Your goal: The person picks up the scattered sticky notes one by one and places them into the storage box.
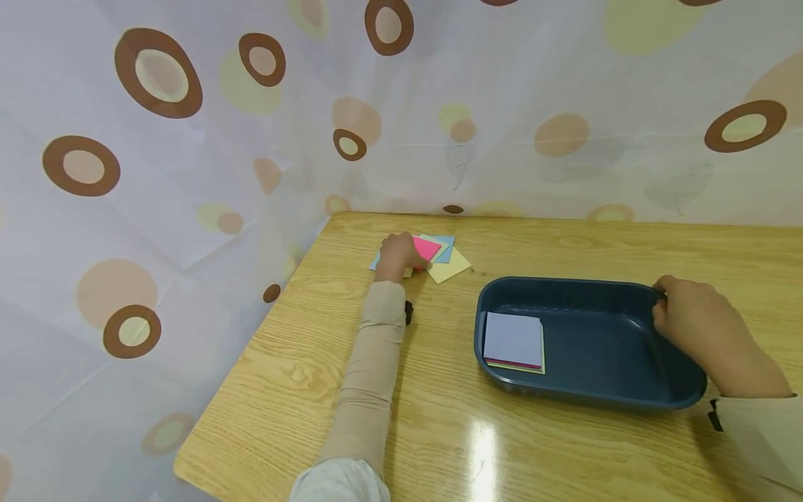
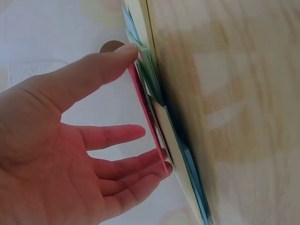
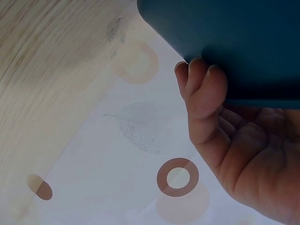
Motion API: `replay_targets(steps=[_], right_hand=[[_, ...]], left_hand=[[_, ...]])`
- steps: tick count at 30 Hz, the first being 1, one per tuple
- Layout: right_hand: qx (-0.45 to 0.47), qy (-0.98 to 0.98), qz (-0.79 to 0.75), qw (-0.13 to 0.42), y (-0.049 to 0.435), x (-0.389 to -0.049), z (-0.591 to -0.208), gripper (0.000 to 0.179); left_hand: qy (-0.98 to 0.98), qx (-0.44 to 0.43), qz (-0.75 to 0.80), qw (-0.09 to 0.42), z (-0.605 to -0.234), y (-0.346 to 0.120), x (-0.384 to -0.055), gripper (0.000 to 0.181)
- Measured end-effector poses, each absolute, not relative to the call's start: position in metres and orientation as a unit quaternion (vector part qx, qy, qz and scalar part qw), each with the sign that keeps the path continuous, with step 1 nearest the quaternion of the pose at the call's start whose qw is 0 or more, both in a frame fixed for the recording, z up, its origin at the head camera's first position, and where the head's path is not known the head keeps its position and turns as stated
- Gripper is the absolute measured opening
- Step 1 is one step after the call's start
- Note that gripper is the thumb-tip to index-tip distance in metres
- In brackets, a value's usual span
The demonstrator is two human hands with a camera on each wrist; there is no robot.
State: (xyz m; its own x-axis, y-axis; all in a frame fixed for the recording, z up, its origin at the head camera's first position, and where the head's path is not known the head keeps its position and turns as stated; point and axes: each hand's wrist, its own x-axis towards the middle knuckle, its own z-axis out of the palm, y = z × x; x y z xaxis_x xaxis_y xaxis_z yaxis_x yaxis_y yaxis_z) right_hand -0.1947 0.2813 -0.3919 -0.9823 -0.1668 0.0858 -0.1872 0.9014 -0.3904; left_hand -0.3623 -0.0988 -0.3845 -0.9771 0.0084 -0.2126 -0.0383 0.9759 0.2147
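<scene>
**Two Hands, One Tray and a Scatter of Colored Paper**

From my remote post, I see the left hand [image 1: 396, 255] at the far left of a wood-grain table [image 1: 301, 341], pinching a pink paper square [image 1: 428, 247] between thumb and fingertips. The square tops a loose pile, with a blue paper square [image 1: 447, 252] and a yellow paper square [image 1: 450, 266] fanned out beneath it. On my other side, the right hand [image 1: 702, 324] grips the rim of a dark blue plastic tray [image 1: 602, 355] at its far right corner. Inside, at the tray's left end, sits a neat paper stack [image 1: 512, 339], lavender on top, pink and yellow edges showing below. A circle-printed backdrop [image 1: 251, 174] rises behind the table.
</scene>
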Motion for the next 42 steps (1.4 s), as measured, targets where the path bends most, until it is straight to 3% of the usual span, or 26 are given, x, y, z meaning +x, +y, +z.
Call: replay_targets(steps=[12, 20, 30, 36, 42], right_hand=[[0.094, -0.975, 0.199, 0.03, 0.283, -0.196, -0.393, 0.034], [0.079, -0.977, 0.194, 0.025, 0.285, -0.193, -0.39, 0.033], [0.084, -0.977, 0.193, 0.042, 0.28, -0.193, -0.387, 0.032], [0.083, -0.977, 0.191, 0.051, 0.278, -0.194, -0.386, 0.031], [0.074, -0.976, 0.203, 0.04, 0.269, -0.195, -0.386, 0.032]], left_hand=[[0.988, -0.012, 0.126, 0.089, -0.368, -0.102, -0.36, 0.064], [0.967, 0.142, 0.207, 0.042, -0.324, -0.08, -0.335, 0.061], [0.921, 0.344, 0.163, 0.079, -0.289, -0.034, -0.272, 0.082], [0.914, 0.377, 0.038, 0.146, -0.3, -0.007, -0.249, 0.083], [0.905, 0.376, -0.09, 0.18, -0.323, 0.006, -0.242, 0.068]])
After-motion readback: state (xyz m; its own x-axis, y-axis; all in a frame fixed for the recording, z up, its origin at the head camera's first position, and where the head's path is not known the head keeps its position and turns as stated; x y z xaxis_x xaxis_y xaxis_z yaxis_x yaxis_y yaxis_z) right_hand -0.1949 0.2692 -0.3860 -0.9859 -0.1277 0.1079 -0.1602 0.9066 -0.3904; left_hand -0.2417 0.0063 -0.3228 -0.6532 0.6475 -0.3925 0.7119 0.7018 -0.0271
